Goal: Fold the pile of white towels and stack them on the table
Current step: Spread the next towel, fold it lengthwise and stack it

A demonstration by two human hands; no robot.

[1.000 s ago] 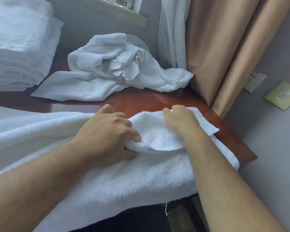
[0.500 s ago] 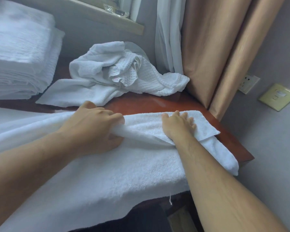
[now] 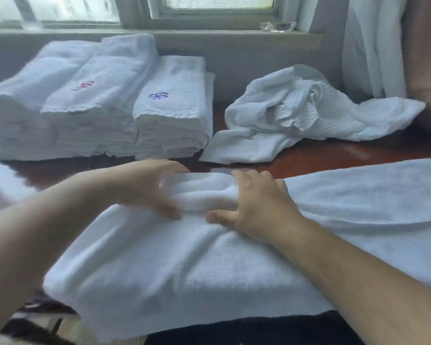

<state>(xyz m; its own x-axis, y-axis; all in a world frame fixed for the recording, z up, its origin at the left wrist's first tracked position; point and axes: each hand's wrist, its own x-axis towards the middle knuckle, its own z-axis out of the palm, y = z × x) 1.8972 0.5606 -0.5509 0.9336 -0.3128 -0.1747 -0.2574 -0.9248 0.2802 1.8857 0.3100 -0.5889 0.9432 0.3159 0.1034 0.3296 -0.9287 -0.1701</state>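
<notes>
A long white towel (image 3: 184,265) lies spread across the near edge of the reddish-brown table (image 3: 334,153), hanging over its front. My left hand (image 3: 149,188) and my right hand (image 3: 256,207) rest on it side by side, fingers spread, with a bunched fold of the towel between them. Three stacks of folded white towels (image 3: 169,113) stand at the back left; one has a purple mark, another a red one. A crumpled pile of unfolded white towels (image 3: 296,113) lies at the back right.
A grey wall and window sill (image 3: 209,36) run behind the table, with a clear glass object (image 3: 278,26) on the sill. White and tan curtains (image 3: 373,46) hang at the far right. The frame is motion-blurred.
The view has swung left, bringing the folded stacks into sight. Both hands have slid left along the towel and come closer together, pushing up a fold between them.
</notes>
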